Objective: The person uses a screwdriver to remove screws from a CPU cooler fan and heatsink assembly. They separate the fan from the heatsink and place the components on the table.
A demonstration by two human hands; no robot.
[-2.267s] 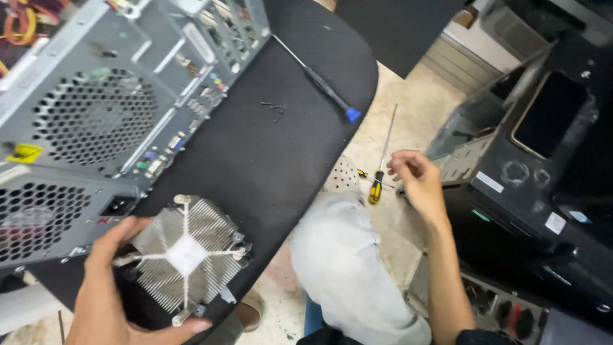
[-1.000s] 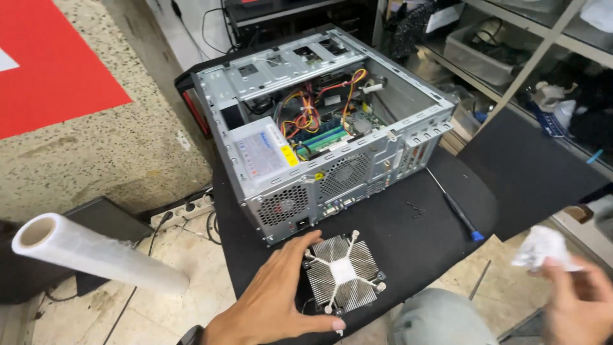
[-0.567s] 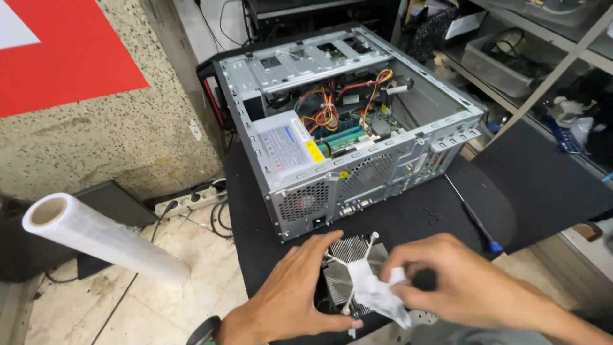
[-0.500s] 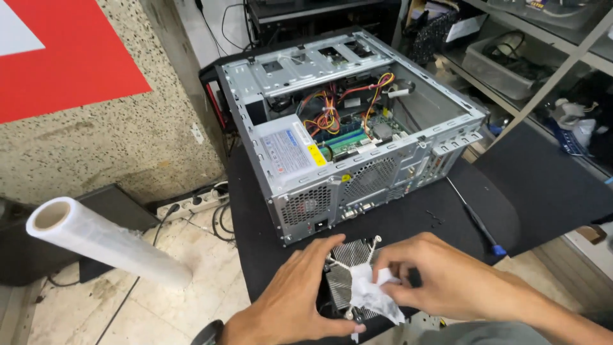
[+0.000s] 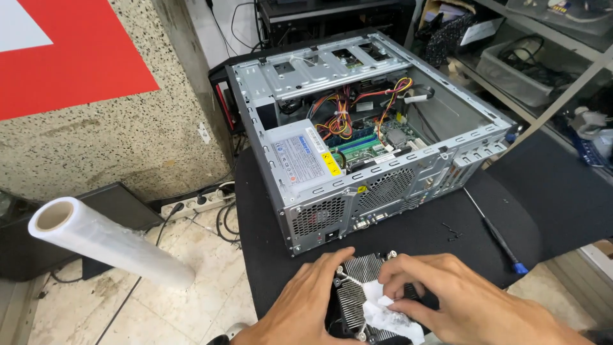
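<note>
Your left hand (image 5: 306, 306) rests on the left edge of the heatsink (image 5: 361, 297), its fingers curled around the finned metal and steadying it on the black counter (image 5: 415, 230). Your right hand (image 5: 460, 300) comes in from the right with its fingers pinched narrow on a crumpled white tissue (image 5: 386, 316), pressing it against the top of the heatsink. The heatsink lies at the near edge of the counter, just in front of the open computer case (image 5: 364, 140), which sits on its side with the power supply (image 5: 300, 156) and a bundle of coloured cables (image 5: 357, 112) showing inside. To your right, a blue-handled screwdriver (image 5: 495, 233) lies on the counter, well apart from your hands, with a few small dark screws (image 5: 452, 231) just beside its shaft. Off to your left, a roll of clear plastic wrap (image 5: 108, 243) sticks out above the tiled floor (image 5: 191, 300), and a power strip (image 5: 198, 203) lies against the speckled wall (image 5: 121, 134). Metal shelving (image 5: 549, 57) with a grey bin stands on the far right.
</note>
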